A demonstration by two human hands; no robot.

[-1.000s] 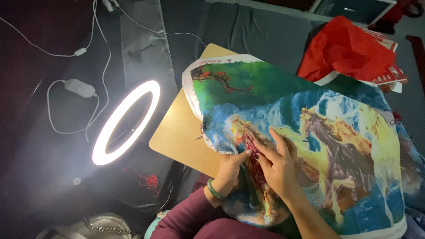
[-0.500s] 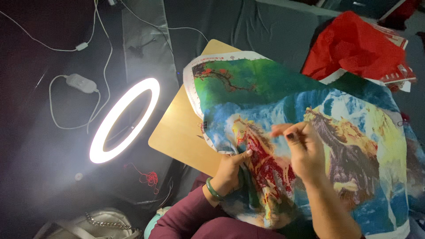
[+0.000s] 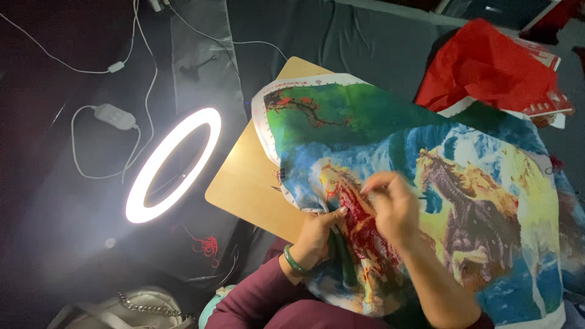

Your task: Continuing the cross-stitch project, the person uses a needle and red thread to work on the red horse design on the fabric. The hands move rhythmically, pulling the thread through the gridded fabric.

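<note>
Dim floor surrounds a wooden tabletop (image 3: 244, 189) whose right edge carries the embroidered cloth (image 3: 426, 158); left hand (image 3: 317, 234) pinches its near hem, right hand (image 3: 393, 207), fingers curled shut, hovers above, blurred.

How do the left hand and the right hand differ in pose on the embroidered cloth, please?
The left hand grips the cloth at its near edge and wears a green bangle; the right hand is bare-wristed, blurred, with fingers pinched above the red stitching. Both have maroon sleeves and lie over the cloth.
</note>
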